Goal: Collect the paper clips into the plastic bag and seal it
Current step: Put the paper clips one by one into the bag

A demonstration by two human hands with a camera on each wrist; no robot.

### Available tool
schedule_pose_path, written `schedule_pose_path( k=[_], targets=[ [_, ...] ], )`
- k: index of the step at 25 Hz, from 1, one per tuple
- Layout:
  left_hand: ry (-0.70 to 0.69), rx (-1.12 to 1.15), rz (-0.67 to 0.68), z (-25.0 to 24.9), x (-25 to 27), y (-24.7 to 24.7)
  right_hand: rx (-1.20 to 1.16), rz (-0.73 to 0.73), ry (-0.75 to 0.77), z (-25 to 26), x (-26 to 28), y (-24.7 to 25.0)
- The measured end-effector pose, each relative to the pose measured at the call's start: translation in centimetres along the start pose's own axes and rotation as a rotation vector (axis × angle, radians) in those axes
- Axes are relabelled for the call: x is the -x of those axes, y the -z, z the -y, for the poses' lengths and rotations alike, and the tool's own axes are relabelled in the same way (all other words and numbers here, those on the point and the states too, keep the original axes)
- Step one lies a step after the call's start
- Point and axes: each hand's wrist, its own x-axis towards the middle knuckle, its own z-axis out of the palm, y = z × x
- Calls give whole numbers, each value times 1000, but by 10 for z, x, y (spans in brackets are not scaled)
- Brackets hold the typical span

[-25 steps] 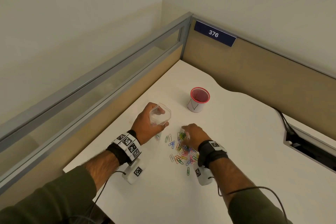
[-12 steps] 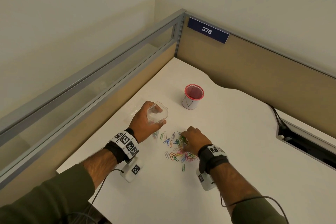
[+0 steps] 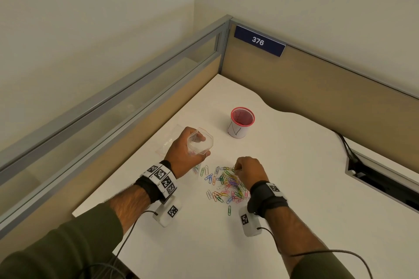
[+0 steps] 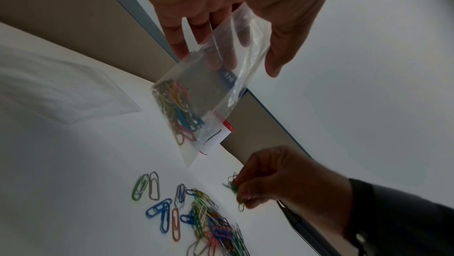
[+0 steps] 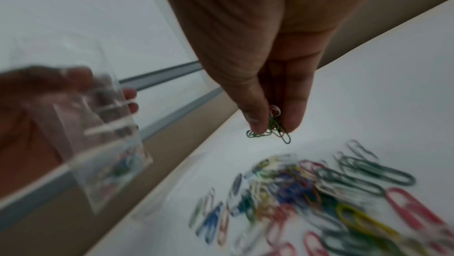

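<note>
My left hand (image 3: 184, 152) holds a small clear plastic bag (image 3: 200, 144) above the white desk, its mouth held open upward; several coloured clips lie in the bag's (image 4: 196, 104) bottom. A pile of coloured paper clips (image 3: 226, 186) is spread on the desk between my hands. My right hand (image 3: 246, 170) hovers just above the pile's far edge and pinches a few green paper clips (image 5: 272, 128) between thumb and fingers. In the left wrist view those pinched clips (image 4: 233, 186) hang below the right hand (image 4: 277, 178).
A red-rimmed mesh cup (image 3: 241, 122) stands beyond the pile. A second flat clear bag (image 3: 169, 141) lies on the desk behind my left hand. Partition walls (image 3: 317, 88) close the desk's left and far sides; a cable slot (image 3: 385, 179) opens at the right.
My right hand has lifted off the pile with a few green clips pinched. The left hand keeps the bag in about the same place.
</note>
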Motion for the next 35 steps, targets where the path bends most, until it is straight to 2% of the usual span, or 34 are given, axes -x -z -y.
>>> schedule_pose_path(
  k=[5,10,13,19,24,27,29,33,35],
  targets=[
    [5,-10,18,2,-2,-11,-351,-197,12,11,16,45],
    [-6,-18,41,2,-5,-21,-569,-326,174,57,40,103],
    [-12,-31,52,1,-6,-26,-559,-307,262,84,45,114],
    [8,-39,71,-3,-9,-29,-286,-253,325,107,37,94],
    [-20,-26,63,0,-6,-22,-348,-325,321,105,42,101],
    [-27,5,40,-3,-1,-15,-403,-367,252,80,37,103],
    [-21,24,32,-3,2,-9,-296,-331,161,50,27,87],
    [-15,27,17,1,4,0,-31,-5,-101,-4,21,25],
    [-14,32,8,2,5,2,47,71,-154,-13,26,-5]
  ],
)
